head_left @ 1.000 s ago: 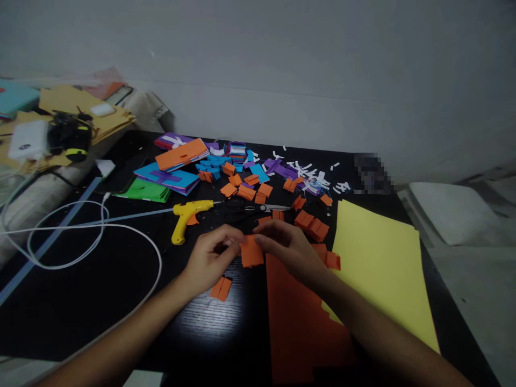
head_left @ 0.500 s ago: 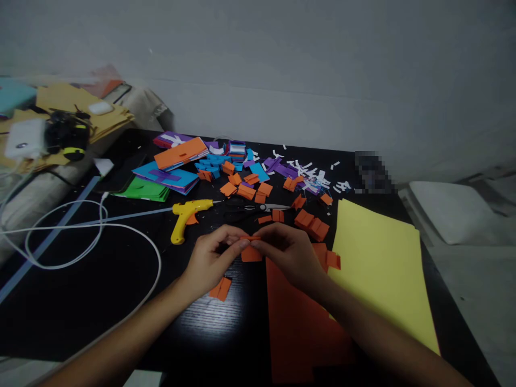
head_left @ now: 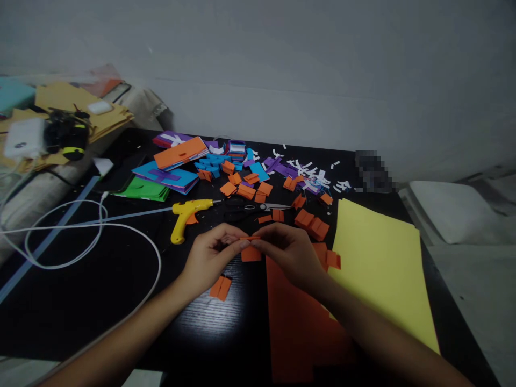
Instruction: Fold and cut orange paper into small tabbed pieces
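Between my two hands is a small folded piece of orange paper [head_left: 251, 253], its upper edge pinched at both ends. My left hand [head_left: 212, 255] grips the left end between thumb and fingers. On the right end, my right hand [head_left: 290, 252] has the same kind of pinch. Another folded orange paper piece [head_left: 220, 288] lies on the black table below my left hand. Under my right forearm is a large orange sheet [head_left: 298, 328], partly covering the table, beside a yellow sheet [head_left: 379, 269].
Left of my hands lies a yellow glue gun [head_left: 185, 217]. Scissors [head_left: 274, 207] rest beyond my hands, amid several small orange folded pieces [head_left: 245, 191]. Coloured paper stacks [head_left: 181, 153] and white scraps [head_left: 310, 173] sit at the back. A white cable [head_left: 159, 258] loops across the left side.
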A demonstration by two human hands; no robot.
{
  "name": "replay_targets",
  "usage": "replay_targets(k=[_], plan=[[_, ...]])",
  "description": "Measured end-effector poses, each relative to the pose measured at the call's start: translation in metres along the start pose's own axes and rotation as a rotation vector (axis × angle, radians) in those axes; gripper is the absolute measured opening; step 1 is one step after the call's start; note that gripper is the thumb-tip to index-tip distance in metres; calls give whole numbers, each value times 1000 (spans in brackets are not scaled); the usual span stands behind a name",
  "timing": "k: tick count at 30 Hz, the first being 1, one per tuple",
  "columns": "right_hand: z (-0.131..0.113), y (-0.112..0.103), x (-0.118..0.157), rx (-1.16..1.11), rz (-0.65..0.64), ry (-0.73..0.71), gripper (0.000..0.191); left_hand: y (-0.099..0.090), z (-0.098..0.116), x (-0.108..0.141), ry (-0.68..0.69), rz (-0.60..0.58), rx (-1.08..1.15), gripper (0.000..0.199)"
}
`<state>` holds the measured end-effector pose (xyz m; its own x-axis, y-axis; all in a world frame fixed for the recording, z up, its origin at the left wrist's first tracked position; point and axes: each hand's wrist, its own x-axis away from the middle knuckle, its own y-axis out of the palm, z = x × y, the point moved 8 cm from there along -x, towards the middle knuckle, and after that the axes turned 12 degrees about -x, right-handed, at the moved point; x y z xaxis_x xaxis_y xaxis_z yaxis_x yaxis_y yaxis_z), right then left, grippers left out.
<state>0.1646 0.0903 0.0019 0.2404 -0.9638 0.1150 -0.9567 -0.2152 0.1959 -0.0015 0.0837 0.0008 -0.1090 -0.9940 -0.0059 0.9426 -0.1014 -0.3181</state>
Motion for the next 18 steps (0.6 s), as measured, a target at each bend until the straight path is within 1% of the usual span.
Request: replay_targets(k=[4, 8, 13, 18], plan=[[0, -1, -1, -15, -5, 7, 17, -1, 0, 0, -14, 1, 22, 11], [2, -2, -2, -11, -9, 41, 20, 0, -1, 1, -37, -5, 58, 10], [3, -3, -4, -42, -32, 73, 20, 2, -5, -1, -79, -20, 111, 15], [2, -3, -4, -48, -25, 35, 19, 3, -6, -2, -93, -20, 136, 16]])
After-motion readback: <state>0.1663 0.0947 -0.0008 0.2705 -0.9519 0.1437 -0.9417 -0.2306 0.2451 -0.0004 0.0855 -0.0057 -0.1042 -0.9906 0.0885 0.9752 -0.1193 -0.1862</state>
